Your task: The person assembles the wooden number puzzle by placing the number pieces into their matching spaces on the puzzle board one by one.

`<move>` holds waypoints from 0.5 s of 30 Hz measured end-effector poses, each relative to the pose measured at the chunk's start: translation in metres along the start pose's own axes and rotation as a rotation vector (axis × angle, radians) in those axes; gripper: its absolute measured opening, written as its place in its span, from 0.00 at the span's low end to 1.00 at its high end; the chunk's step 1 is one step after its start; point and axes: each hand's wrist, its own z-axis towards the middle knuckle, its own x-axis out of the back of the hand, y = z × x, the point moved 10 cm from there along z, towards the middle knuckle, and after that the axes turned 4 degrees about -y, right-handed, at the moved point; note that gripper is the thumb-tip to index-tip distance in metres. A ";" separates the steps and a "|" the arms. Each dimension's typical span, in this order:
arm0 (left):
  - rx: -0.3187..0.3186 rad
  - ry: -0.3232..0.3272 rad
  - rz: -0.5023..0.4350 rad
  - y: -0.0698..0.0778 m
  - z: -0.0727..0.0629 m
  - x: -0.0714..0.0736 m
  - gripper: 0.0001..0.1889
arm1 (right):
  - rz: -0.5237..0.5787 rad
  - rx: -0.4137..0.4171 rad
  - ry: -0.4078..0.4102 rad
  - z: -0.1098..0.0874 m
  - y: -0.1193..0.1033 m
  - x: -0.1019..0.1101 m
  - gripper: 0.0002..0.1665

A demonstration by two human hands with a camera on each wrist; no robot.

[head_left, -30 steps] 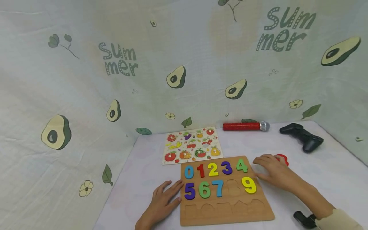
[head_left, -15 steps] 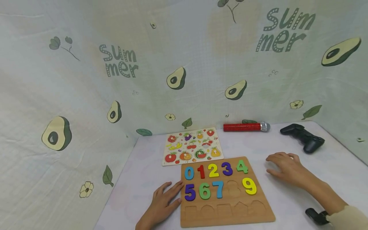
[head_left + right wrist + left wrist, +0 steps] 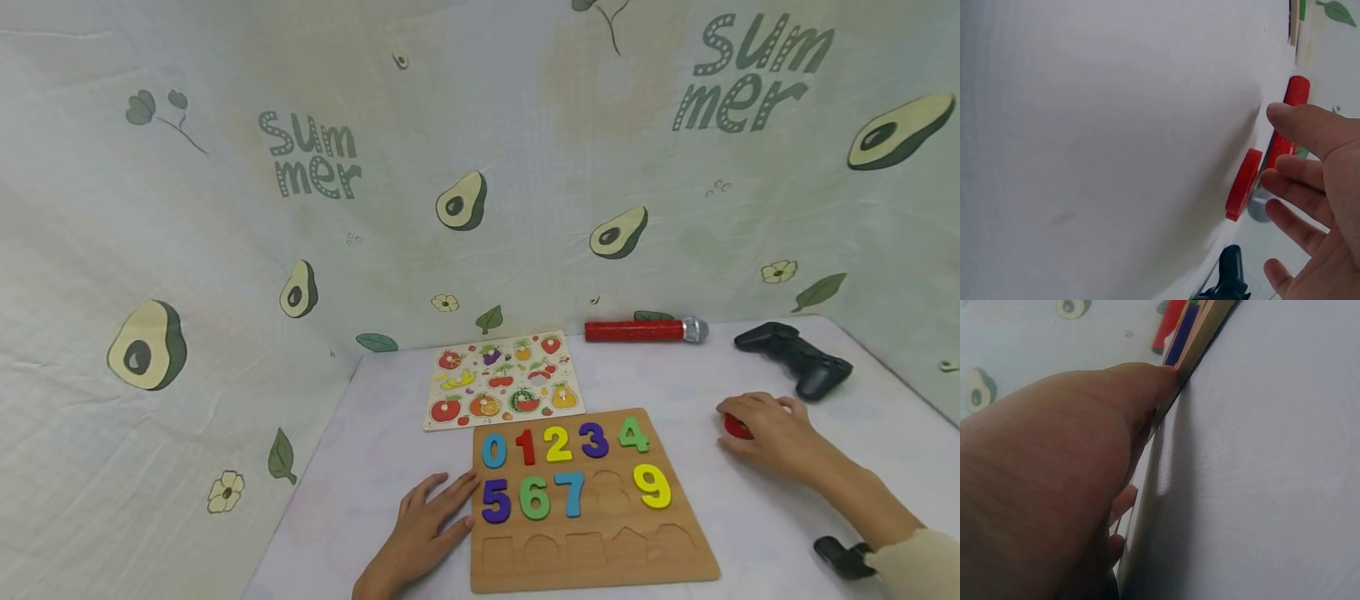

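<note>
A wooden number board [image 3: 592, 571] lies on the table, with colourful digits 0 to 7 and 9 in place; the slot between 7 and 9 and the bottom row's slots show bare wood. My left hand [image 3: 420, 529] rests flat, fingers stretched, with fingertips and thumb at the board's left edge. Right of the board, my right hand [image 3: 772, 437] hovers low over a red puzzle piece [image 3: 737, 427], partly covering it. In the right wrist view, the thick red piece [image 3: 1244, 185] lies on the table beyond spread, relaxed fingers [image 3: 1297, 187], apart from the thumb.
Behind the number board lies a fruit puzzle board [image 3: 491, 392]. A red microphone [image 3: 633, 331] lies along the back edge and a black game controller [image 3: 798, 358] at the back right. A printed cloth [image 3: 525, 125] hangs behind and beside the table.
My right hand has moved right, from beside the board's right edge to over the red piece, which was hidden half a second ago. My left hand has stayed put.
</note>
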 end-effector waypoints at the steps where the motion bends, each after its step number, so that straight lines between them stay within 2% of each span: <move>1: -0.001 0.001 0.001 0.000 0.000 0.000 0.31 | 0.000 -0.006 0.002 0.000 0.003 0.000 0.34; 7: 0.004 -0.001 -0.006 0.000 0.000 0.000 0.31 | -0.003 -0.032 0.008 0.002 0.019 -0.004 0.37; 15: 0.008 -0.005 0.003 -0.001 0.001 0.000 0.30 | 0.001 -0.069 -0.012 0.004 0.030 -0.008 0.32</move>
